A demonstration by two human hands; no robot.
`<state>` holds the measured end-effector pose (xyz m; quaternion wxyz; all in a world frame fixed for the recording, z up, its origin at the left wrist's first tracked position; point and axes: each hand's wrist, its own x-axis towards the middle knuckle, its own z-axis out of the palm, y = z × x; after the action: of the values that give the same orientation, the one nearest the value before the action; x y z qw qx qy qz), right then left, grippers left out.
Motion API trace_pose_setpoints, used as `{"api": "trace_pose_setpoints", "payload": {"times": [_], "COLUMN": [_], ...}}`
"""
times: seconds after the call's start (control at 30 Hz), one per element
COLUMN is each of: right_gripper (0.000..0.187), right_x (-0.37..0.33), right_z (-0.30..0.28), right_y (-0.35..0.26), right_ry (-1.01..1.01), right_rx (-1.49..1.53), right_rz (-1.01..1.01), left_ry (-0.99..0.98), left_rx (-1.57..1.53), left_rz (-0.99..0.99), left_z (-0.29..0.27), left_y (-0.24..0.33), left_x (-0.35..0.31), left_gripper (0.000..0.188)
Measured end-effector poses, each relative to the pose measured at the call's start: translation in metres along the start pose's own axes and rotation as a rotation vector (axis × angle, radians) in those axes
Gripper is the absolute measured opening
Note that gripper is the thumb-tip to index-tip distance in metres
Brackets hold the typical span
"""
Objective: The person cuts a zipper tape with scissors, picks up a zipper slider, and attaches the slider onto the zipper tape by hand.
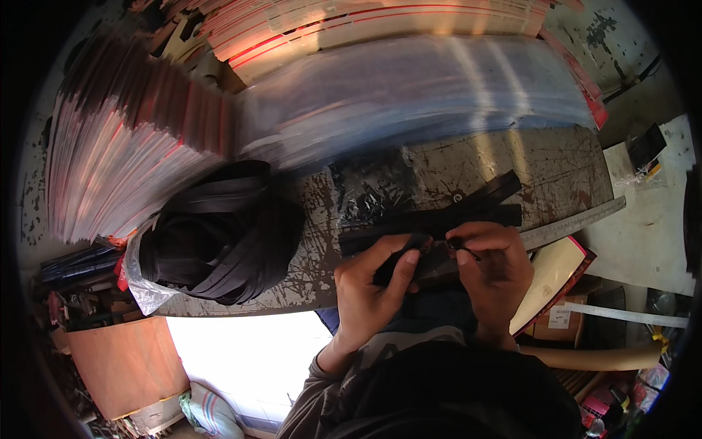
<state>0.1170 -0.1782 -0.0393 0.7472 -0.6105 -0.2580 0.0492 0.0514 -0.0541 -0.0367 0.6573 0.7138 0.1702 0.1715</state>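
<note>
At the table's near edge, my left hand (373, 285) is closed, thumb against fingers, on the end of a black zipper tape (418, 245). Close beside it, my right hand (494, 274) pinches a small black piece (455, 243) that looks like a zipper slider; its details are too small to make out. The two sets of fingertips almost meet. Just beyond them lie cut black strips (491, 194), one slanting across the others. A clear plastic bag (373, 179) of small black parts rests behind the strips. Left of my hands sits a large coil of black tape (219, 234).
A worn, scratched table (314, 241) carries a stack of clear plastic sheets (409, 88) at the back. Piled red-edged sheets (131, 146) stand at the left. A metal ruler (574, 223) lies along the right edge. Below left are a brown box (128, 362) and a sack (212, 410).
</note>
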Motion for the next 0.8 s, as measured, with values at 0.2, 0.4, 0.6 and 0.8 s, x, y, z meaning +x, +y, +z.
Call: {"api": "trace_pose_setpoints", "payload": {"times": [0.2,0.4,0.6,0.8], "right_gripper": [0.021,0.023,0.027,0.026], "right_x": [0.0066,0.0097,0.0046,0.0056], "right_z": [-0.0032,-0.0075,-0.0037,-0.0053], "right_y": [-0.0066,-0.0070,-0.0041,-0.0068], "right_ry": [-0.063,-0.119,-0.045,-0.092], "right_rx": [-0.147,-0.199,-0.112,-0.258], "right_rz": [-0.035,-0.106,-0.023,-0.011], "left_ry": [-0.032,-0.031,-0.036,-0.062], "left_rx": [0.092,0.234,0.274,0.332], "left_rz": [0.030,0.228,0.251,0.272], "left_z": [-0.0018,-0.0032,-0.0032,-0.0033], "left_y": [0.0016,-0.0015,-0.0014,-0.0004], "left_x": [0.0016,0.0056,0.0049,0.0040], "left_gripper": [0.013,0.013,0.013,0.015]}}
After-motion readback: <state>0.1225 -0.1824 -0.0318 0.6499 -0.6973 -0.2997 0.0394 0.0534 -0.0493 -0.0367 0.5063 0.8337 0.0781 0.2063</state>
